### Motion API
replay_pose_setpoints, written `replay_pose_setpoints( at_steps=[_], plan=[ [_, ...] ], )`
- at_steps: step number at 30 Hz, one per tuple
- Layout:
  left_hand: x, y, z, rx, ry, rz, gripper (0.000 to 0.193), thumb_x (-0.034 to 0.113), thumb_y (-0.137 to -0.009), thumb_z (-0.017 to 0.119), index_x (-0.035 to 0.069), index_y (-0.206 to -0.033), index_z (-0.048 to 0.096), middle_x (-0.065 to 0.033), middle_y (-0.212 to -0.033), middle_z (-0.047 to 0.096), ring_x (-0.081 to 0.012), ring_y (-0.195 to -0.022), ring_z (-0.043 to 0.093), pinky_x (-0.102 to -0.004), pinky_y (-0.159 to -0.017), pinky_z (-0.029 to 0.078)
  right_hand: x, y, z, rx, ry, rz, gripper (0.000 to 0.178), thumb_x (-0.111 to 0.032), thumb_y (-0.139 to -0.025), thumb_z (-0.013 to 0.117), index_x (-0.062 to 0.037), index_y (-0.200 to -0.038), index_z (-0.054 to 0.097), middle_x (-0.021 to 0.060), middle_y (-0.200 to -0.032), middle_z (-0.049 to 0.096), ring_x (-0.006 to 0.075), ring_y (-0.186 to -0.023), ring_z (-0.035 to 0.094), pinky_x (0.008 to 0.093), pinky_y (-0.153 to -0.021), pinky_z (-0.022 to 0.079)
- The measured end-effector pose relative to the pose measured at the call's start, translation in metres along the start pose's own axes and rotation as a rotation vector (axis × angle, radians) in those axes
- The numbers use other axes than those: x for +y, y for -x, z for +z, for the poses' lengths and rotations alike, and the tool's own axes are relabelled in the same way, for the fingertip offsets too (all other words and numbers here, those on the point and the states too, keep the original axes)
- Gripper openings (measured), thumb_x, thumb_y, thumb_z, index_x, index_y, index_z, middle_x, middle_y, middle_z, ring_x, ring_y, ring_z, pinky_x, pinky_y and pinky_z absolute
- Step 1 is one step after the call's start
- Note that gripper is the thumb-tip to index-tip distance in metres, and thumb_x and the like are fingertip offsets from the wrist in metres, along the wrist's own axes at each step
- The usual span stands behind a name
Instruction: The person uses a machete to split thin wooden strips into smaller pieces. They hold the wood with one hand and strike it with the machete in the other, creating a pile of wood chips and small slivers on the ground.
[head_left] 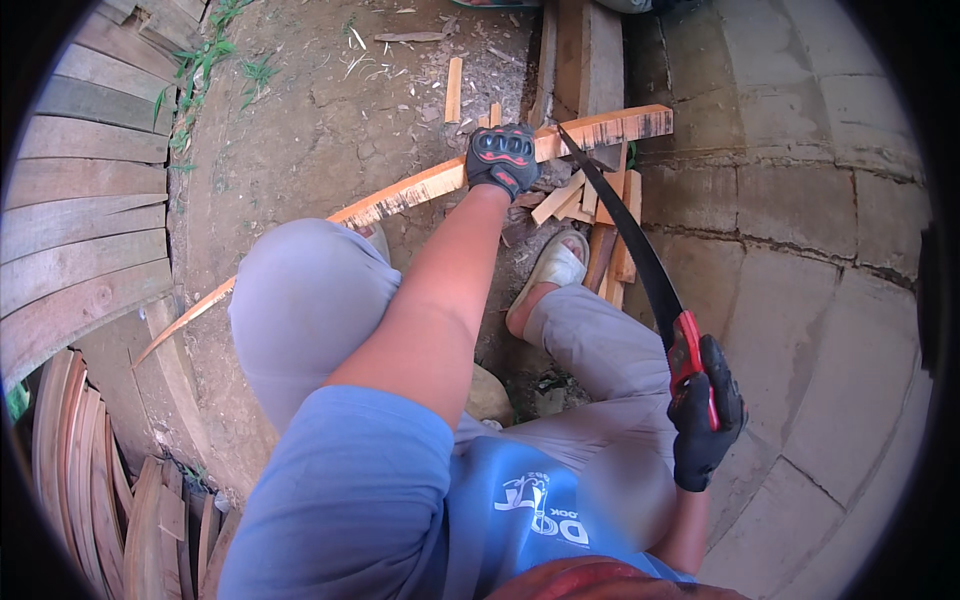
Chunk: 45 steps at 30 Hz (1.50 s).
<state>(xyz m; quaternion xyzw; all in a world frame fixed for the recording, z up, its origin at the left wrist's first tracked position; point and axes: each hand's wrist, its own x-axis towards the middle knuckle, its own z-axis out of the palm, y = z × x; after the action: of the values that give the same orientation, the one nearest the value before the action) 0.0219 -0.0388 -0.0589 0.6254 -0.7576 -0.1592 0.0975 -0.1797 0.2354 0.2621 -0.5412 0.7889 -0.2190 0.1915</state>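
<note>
A long, narrow wooden board (415, 186) with a rough, dark-streaked edge runs from the lower left, past my bent knee, to the upper right. My left hand (503, 158), in a black glove with red marks, is closed over it from above. Close to the board's right end it lies across a thick wooden beam (600, 65). My right hand (705, 415), also gloved, grips the red handle of a curved handsaw (630, 240). The saw's dark blade points up and left, its tip at the board just right of my left hand. Whether the tip touches the wood I cannot tell.
Short wood offcuts (560, 199) lie beside my sandalled foot (556, 265). Another offcut (453, 90) and shavings are scattered on the dirt ground. Weathered planks (90, 190) line the left, with stacked wood strips (85, 470) below. Cracked concrete paving (790, 330) spreads on the right.
</note>
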Motion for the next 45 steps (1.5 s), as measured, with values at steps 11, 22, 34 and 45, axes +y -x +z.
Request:
replay_pose_setpoints(
  at_steps=[11,22,34,45],
  plan=[
    [-0.003,0.0,0.003,0.043,-0.003,-0.01,0.04,0.044,-0.082,0.081,0.015,-0.11,0.076,-0.0109,-0.099,0.08,-0.0293,-0.094,0.078,-0.0465,-0.086,0.058,0.037,0.033,0.032,-0.021,0.046,-0.228,0.043,-0.007,-0.099,0.065,-0.0008,-0.141,0.071,0.0144,-0.101,0.079,0.0168,-0.072,0.069,0.0339,-0.073,0.055],
    [0.008,0.007,-0.012,0.028,-0.014,0.005,0.023,0.028,-0.09,0.069,0.014,-0.108,0.075,-0.0099,-0.1,0.079,-0.0278,-0.093,0.078,-0.0457,-0.081,0.057,0.01,0.01,0.003,0.055,-0.046,-0.009,0.039,-0.01,-0.102,0.064,0.0017,-0.138,0.072,0.0097,-0.103,0.078,0.0076,-0.073,0.06,0.025,-0.066,0.048],
    [0.009,0.018,-0.003,0.101,-0.103,0.048,0.028,0.024,-0.09,0.068,0.011,-0.115,0.072,-0.0097,-0.097,0.077,-0.0266,-0.089,0.077,-0.0452,-0.078,0.058,-0.037,0.03,-0.015,0.16,0.011,-0.15,0.042,-0.013,-0.099,0.063,0.0033,-0.136,0.072,0.0194,-0.126,0.076,0.0223,-0.102,0.073,0.0333,-0.084,0.058],
    [0.006,0.014,0.006,0.137,-0.088,0.031,0.025,0.022,-0.092,0.065,0.012,-0.114,0.073,-0.0086,-0.094,0.075,-0.026,-0.088,0.076,-0.0446,-0.077,0.057,-0.024,-0.004,0.036,0.064,-0.136,0.109,0.043,-0.014,-0.102,0.066,0.0022,-0.141,0.07,0.0177,-0.137,0.073,0.0231,-0.121,0.069,0.038,-0.105,0.053]
  ],
)
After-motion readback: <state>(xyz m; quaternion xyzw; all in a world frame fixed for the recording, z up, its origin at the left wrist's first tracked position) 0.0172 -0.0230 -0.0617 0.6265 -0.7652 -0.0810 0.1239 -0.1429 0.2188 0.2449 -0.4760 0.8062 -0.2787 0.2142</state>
